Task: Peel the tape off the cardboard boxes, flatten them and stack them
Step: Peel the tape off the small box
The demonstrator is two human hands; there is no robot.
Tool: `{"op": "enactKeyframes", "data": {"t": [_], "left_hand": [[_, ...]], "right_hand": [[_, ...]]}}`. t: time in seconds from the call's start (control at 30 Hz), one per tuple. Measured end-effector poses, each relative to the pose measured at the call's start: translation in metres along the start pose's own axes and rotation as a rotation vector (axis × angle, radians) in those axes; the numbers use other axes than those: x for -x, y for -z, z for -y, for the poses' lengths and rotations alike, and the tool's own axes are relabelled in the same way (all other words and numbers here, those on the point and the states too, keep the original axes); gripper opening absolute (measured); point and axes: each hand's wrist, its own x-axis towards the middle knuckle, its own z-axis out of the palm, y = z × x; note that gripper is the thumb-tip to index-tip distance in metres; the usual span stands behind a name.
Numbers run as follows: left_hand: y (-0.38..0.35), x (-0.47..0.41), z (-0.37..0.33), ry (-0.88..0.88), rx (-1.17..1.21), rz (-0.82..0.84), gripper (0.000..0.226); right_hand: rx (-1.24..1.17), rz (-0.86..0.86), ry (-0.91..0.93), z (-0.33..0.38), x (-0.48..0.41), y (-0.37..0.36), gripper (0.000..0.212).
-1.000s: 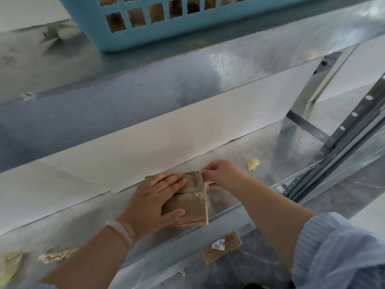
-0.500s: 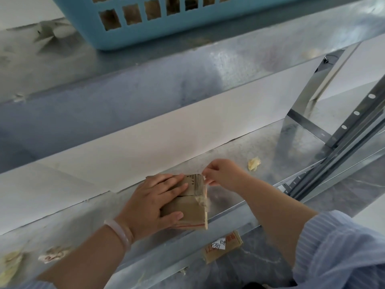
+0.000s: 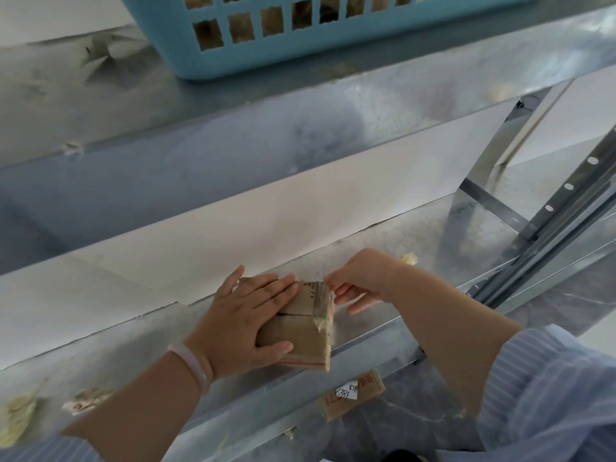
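Note:
A small brown cardboard box sits on the metal shelf, wrapped in clear tape with a red-striped band low on its front. My left hand lies on top of it, fingers spread flat and thumb against the near side, holding it down. At the box's upper right corner my right hand pinches the clear tape; a loose strip of it hangs along the right edge.
A blue plastic basket stands on the upper shelf. Crumpled tape scraps lie at the shelf's right and lower left. Another labelled cardboard box rests on the floor below. Perforated metal uprights rise at the right.
My right hand has pulled slightly up and right from the box corner with the tape. My left hand stays pressed on the box.

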Motion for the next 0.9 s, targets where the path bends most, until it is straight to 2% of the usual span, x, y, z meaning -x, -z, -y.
{"op": "enactKeyframes", "data": {"t": [0.17, 0.3, 0.43, 0.53, 0.6, 0.67, 0.77, 0.9], "left_hand": [[-0.001, 0.0, 0.001, 0.007, 0.031, 0.035, 0.08], [-0.002, 0.001, 0.004, 0.015, 0.077, 0.054, 0.08], [-0.004, 0.002, 0.004, 0.058, 0.102, 0.041, 0.078], [-0.004, 0.002, 0.0, 0.135, 0.106, 0.033, 0.076], [-0.006, 0.002, -0.002, 0.167, 0.121, 0.036, 0.076], [-0.006, 0.004, -0.002, 0.157, 0.139, 0.009, 0.076], [-0.007, 0.008, -0.004, 0.097, 0.138, -0.062, 0.076], [-0.008, 0.011, -0.004, 0.029, 0.133, -0.113, 0.075]], "right_hand": [[0.043, 0.064, -0.087, 0.008, -0.003, -0.001, 0.008], [0.062, 0.105, -0.087, 0.007, -0.003, -0.002, 0.016], [0.014, 0.015, 0.031, -0.009, -0.005, -0.007, 0.014], [-0.076, -0.08, 0.104, -0.024, -0.01, -0.014, 0.022], [-0.158, -0.094, 0.126, -0.031, -0.011, -0.017, 0.018], [-0.164, -0.083, 0.165, -0.038, -0.009, -0.017, 0.012], [-0.06, -0.087, 0.263, -0.045, -0.004, -0.015, 0.02], [-0.038, -0.089, 0.356, -0.048, 0.002, -0.013, 0.015]]}}
